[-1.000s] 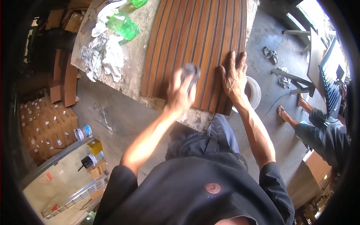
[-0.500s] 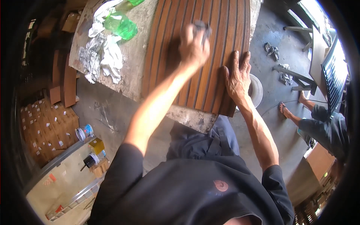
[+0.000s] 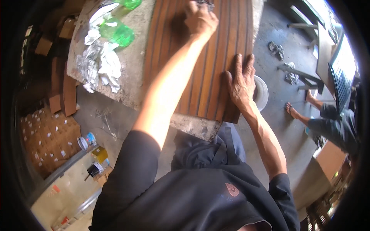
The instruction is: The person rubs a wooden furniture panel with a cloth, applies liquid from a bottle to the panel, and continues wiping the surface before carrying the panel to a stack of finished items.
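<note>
A brown grooved wooden panel (image 3: 216,73) lies on a worn grey table (image 3: 135,69). My left hand (image 3: 200,19) is stretched far up the panel, closed over a small dark pad or cloth (image 3: 204,4) pressed on the wood; the pad is mostly hidden by my fingers. Flat on the panel's near right corner lies my right hand (image 3: 241,82), fingers spread, holding the board down.
Crumpled white rags (image 3: 102,63) and green plastic bottles (image 3: 119,32) lie on the table's left part. A white bowl (image 3: 262,92) sits on the floor right of the panel. Small cans (image 3: 86,140) stand lower left. Another person's legs (image 3: 323,119) are at the right.
My left hand has slid with the pad from the panel's near edge far up along the grooves. The right hand stayed planted on the near right corner.
</note>
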A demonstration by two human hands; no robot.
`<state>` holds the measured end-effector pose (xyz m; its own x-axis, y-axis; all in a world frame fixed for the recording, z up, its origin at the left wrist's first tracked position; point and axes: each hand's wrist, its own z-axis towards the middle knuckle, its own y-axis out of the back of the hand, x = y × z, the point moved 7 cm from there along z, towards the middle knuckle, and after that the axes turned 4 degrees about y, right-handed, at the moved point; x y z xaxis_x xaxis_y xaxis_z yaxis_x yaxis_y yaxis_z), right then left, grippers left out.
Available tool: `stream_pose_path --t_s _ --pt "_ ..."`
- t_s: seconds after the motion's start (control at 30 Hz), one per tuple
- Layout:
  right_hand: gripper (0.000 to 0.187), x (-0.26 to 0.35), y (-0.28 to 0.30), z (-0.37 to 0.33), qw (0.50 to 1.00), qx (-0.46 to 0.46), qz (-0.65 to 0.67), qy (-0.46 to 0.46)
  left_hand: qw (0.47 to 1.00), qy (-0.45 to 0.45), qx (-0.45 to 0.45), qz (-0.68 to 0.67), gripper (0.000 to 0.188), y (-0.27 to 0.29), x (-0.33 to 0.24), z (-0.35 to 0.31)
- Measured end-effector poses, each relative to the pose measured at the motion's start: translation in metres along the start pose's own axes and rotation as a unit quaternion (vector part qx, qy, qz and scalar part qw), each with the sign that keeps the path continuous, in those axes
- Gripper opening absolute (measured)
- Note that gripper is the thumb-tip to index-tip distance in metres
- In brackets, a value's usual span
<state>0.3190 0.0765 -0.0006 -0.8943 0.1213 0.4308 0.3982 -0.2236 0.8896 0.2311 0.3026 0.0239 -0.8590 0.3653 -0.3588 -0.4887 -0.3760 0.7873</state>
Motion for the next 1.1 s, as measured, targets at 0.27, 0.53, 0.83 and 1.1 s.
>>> stream_pose_path --t_s 0.27,0.53,0.83,1.1 --pt "0.084 -0.008 -0.004 -0.003 0.998 -0.032 0.048 -0.009 0.975 -0.020 0.167 -0.143 0.033 0.165 0.019 -0.230" --pt "0.081 0.004 -0.003 0.000 0.997 -0.027 0.067 -0.002 0.997 -0.013 0.069 -0.041 0.033 0.028 0.028 -0.034" --pt "0.076 -0.025 0.003 -0.008 0.999 -0.042 0.026 -0.004 0.978 -0.046 0.158 -0.125 0.033 0.112 0.003 -0.183" --pt "0.080 -0.001 -0.003 -0.002 1.000 0.000 0.022 -0.002 0.995 -0.017 0.046 -0.088 0.027 0.092 0.024 -0.120"
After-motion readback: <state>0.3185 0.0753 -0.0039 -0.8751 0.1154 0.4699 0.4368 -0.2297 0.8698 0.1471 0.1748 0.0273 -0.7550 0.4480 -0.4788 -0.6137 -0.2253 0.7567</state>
